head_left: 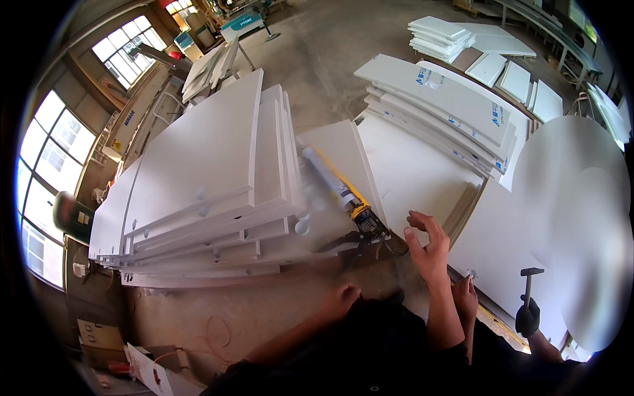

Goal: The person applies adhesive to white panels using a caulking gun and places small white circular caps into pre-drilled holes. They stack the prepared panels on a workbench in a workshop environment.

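My right hand [429, 247] is raised over the edge of a white panel, its fingers curved and apart with nothing between them. Just to its left lies a caulking gun [361, 214] with a yellow frame and black handle, a white sealant tube [325, 173] in it. It rests on a pale panel [340, 145]. My left hand [345, 297] is low, close to my dark clothing, holding nothing that I can see. Its fingers are mostly hidden. Beyond it stands a stack of white panels [198, 158], several with small round holes along their edges.
On the right, a co-worker's bare hand [466, 294] touches a large white panel [498, 228]; their gloved hand [528, 318] holds a hammer [530, 280]. More stacked panels [436, 99] with blue print stand behind. A cardboard box [99, 333] and a thin cord [210, 330] are at lower left.
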The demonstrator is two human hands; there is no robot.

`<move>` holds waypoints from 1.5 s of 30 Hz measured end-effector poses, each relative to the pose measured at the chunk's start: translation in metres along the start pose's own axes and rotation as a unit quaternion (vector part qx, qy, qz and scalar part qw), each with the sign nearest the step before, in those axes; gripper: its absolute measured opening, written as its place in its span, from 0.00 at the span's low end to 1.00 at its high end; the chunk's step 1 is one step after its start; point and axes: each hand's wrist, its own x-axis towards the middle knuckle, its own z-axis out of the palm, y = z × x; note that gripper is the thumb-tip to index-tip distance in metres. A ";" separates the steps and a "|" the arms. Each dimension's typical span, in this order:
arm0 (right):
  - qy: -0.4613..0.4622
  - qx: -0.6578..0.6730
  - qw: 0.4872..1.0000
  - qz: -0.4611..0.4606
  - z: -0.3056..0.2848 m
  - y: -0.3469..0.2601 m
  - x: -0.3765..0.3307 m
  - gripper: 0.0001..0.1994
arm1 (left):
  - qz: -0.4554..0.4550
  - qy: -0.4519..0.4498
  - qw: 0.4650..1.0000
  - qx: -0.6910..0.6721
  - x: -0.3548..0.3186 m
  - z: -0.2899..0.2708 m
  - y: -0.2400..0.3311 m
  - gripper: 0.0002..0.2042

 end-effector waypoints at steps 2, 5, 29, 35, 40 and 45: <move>-0.049 -0.029 0.996 -0.066 0.019 -0.042 0.018 0.20 | 0.061 0.070 0.996 0.016 -0.003 -0.023 -0.026 0.10; -0.100 -0.155 0.976 -0.115 0.056 -0.069 0.029 0.27 | 0.320 0.234 0.916 0.064 -0.004 -0.066 -0.018 0.08; -0.104 -0.284 0.952 -0.036 0.201 -0.069 0.004 0.32 | 0.196 0.080 0.947 0.243 0.084 -0.168 -0.042 0.35; -0.100 -0.291 0.951 -0.030 0.215 -0.080 -0.004 0.18 | 0.140 0.047 0.971 0.189 0.041 -0.179 0.008 0.36; -0.078 -0.274 0.958 -0.038 0.226 -0.073 -0.007 0.17 | 0.234 0.129 0.940 0.211 0.033 -0.170 -0.027 0.40; -0.087 -0.253 0.963 -0.029 0.234 -0.076 -0.009 0.22 | 0.306 0.094 0.915 0.246 0.022 -0.174 -0.025 0.41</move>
